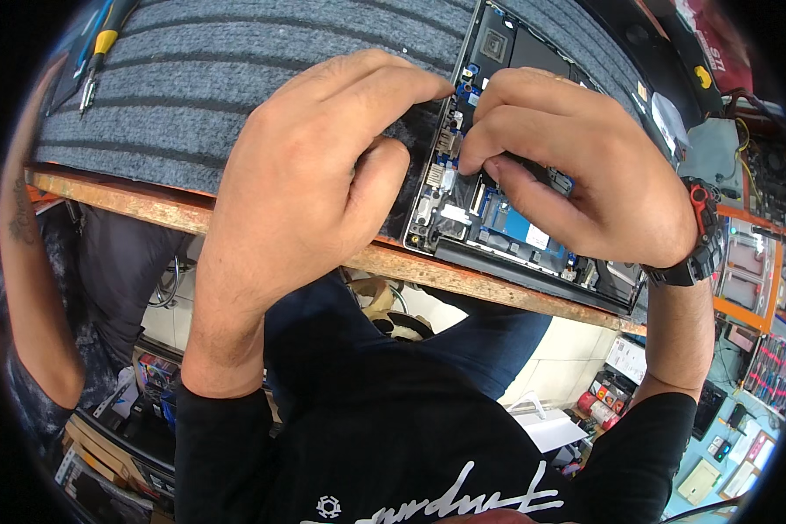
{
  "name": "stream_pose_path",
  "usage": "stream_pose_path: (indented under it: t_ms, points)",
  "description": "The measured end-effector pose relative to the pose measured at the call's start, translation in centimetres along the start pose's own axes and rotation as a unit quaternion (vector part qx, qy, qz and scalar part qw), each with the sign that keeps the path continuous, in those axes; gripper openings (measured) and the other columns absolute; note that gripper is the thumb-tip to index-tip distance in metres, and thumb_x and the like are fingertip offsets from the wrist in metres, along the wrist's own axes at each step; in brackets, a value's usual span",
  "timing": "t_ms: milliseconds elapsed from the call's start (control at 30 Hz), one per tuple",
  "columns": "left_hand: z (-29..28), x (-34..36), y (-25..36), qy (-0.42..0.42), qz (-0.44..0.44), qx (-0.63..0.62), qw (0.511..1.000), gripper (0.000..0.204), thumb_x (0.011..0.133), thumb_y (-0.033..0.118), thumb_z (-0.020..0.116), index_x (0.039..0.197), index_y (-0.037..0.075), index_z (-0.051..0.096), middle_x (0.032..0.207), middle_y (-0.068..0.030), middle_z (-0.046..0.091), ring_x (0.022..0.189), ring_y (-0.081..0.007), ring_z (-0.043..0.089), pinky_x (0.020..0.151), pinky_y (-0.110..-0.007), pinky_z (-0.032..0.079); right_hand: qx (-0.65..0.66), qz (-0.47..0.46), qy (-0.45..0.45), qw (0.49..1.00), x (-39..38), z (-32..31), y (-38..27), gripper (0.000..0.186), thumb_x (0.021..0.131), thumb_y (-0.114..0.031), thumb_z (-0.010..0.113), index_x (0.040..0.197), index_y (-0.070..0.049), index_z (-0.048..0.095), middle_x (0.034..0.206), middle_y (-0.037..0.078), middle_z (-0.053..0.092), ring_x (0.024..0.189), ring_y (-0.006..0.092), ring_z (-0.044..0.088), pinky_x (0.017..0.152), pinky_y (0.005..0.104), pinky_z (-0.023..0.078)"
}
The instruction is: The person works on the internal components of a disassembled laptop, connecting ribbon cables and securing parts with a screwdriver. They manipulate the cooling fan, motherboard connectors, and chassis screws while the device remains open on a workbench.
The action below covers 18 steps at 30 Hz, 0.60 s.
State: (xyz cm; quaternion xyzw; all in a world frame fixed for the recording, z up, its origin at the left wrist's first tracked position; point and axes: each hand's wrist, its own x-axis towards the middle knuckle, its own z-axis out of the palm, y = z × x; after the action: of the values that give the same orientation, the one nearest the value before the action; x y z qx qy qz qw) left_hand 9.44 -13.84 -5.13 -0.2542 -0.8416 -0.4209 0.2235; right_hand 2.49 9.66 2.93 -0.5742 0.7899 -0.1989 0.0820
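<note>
A laptop base lies with its inner parts exposed, black battery, blue board and ports along the near-left edge. My left hand is left of it, index finger stretched to that edge, thumb bent lower and apart from it, nothing visible held. My right hand arches over the laptop's board, thumb and fingertips bunched near the left-side connectors; whatever lies between the tips is hidden. A black and red watch sits on that wrist.
The grey ribbed mat covers a wooden-edged bench. Yellow-handled tools lie upper left. Another person's arm is at far left. Shelves with electronic parts stand right; boxes and clutter are below.
</note>
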Motion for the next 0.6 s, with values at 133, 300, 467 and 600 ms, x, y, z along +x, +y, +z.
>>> stream_pose_path:
  t_ms: [133,300,467,600]
  points:
    - [0.00,-0.28,0.48,-0.002,-0.007,-0.002,1.000,0.046,0.077,-0.008,0.050,0.117,-0.004,0.073,0.116,-0.0195,0.075,0.106,-0.0322,0.075,0.089,-0.037,0.058,0.008,0.008,-0.006,1.000,-0.09,0.20,-0.45,0.018,0.087,0.006,0.069,0.104,-0.001,0.072,0.101,0.014,0.066,0.088,0.0309,0.067,0.074,0.0378,0.055]
    - [0.06,-0.21,0.40,0.001,0.000,-0.001,1.000,0.047,0.077,-0.008,0.050,0.117,-0.004,0.073,0.117,-0.0196,0.075,0.105,-0.0323,0.075,0.088,-0.037,0.057,0.009,0.005,-0.003,1.000,-0.28,-0.06,-0.49,0.020,0.087,0.006,0.069,0.104,-0.002,0.073,0.102,0.015,0.066,0.086,0.0312,0.068,0.073,0.0382,0.055]
    - [-0.09,-0.02,0.05,-0.001,-0.001,0.005,1.000,0.047,0.077,-0.008,0.049,0.117,-0.004,0.073,0.118,-0.0196,0.075,0.104,-0.0318,0.075,0.086,-0.037,0.057,-0.015,-0.009,0.009,1.000,0.09,0.19,-0.20,0.021,0.086,0.006,0.069,0.105,-0.003,0.074,0.103,0.014,0.066,0.087,0.0316,0.068,0.073,0.0385,0.054]
    - [0.01,-0.05,-0.01,-0.003,-0.002,0.006,1.000,0.047,0.077,-0.008,0.049,0.117,-0.004,0.073,0.118,-0.0196,0.075,0.106,-0.0318,0.075,0.087,-0.037,0.058,-0.019,0.003,-0.004,1.000,0.38,0.21,-0.25,0.016,0.087,0.005,0.067,0.101,-0.001,0.071,0.101,0.014,0.065,0.088,0.0316,0.066,0.075,0.0397,0.054]
